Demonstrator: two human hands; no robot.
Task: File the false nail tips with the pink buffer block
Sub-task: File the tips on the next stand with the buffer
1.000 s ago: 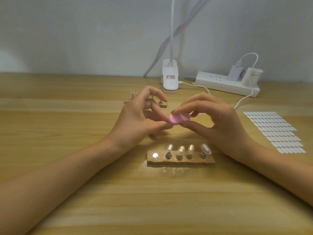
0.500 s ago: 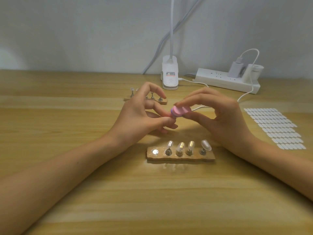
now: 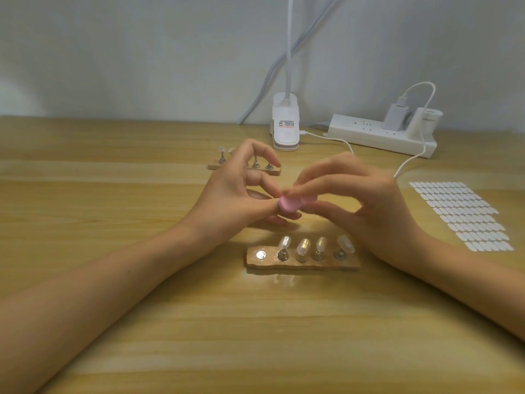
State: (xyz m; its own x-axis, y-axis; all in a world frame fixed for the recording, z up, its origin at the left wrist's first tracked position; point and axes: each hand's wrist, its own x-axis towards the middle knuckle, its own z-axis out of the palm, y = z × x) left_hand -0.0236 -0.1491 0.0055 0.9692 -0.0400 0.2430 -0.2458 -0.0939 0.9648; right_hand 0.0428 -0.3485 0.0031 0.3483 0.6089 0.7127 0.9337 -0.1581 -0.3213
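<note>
The right hand (image 3: 369,200) has its grip clamped on the pink buffer block (image 3: 289,204), thumb beneath and fingers over the top, which leaves the block's left end bare and turned toward the left hand (image 3: 235,200). The left grip is a thumb-and-fingertip pinch right at that bare end. What it pinches is hidden, but I judge it to be a false nail tip offered up for rubbing. Both hands are raised over the tabletop (image 3: 113,280), probably to stroke freely. Just in front of them the wooden holder (image 3: 301,265) carries four nail tips on posts (image 3: 303,245) and one bare metal disc (image 3: 260,255), likely the missing tip's seat. A second holder (image 3: 272,172) lies behind the left hand.
</note>
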